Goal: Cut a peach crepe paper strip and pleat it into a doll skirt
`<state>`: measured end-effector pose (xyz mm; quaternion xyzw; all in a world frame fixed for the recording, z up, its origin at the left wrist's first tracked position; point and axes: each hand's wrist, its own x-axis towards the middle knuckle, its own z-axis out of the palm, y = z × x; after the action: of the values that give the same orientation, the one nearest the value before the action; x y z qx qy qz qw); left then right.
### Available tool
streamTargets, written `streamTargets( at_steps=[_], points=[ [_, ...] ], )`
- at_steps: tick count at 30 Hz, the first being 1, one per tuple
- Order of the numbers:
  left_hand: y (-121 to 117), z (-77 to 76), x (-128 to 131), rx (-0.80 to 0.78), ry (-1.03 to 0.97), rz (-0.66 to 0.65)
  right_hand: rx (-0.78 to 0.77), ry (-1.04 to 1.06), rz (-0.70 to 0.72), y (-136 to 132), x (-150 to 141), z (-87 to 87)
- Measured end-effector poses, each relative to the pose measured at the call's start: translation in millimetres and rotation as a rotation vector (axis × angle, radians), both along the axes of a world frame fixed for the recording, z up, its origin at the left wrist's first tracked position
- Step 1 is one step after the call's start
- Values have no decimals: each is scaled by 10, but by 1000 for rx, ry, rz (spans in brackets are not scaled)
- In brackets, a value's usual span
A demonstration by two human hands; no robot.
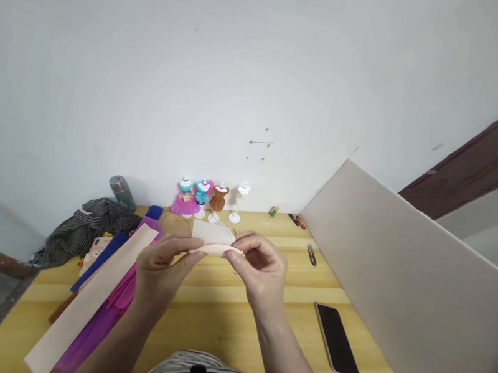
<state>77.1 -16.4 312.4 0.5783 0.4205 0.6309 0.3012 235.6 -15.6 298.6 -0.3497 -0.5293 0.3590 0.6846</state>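
Both my hands pinch a piece of pale pink fabric (214,233) above the wooden table, its near edge folded over. My left hand (165,265) is closed, thumb and fingers on the left end of that fold. My right hand (262,269) is closed on the right end, thumb below and fingertips above. Beyond the fabric, small doll dress forms stand along the wall: one in a pink skirt (186,203), one in turquoise (202,193), one in a brown dress (219,198) and a bare white one (240,201).
Strips of coloured fabric (91,300) lie at the left, beside a striped cloth (74,231) and a flask (122,191). Thread snips (311,255) and a phone (337,340) lie at the right. A white panel (404,280) borders the wooden table (191,310).
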Motion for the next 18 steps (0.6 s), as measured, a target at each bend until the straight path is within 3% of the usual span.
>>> streamTargets(
  at_steps=[10, 15, 18],
  points=[
    [-31, 23, 98, -80, -208, -55, 13, 46, 7, -4, -21, 5],
    [10, -40, 72, -67, -208, -109, 4, 44, -20, -15, -22, -27],
    [9, -40, 74, -85, -202, -76, 10, 6, -24, -23, -13, -16]
  ],
)
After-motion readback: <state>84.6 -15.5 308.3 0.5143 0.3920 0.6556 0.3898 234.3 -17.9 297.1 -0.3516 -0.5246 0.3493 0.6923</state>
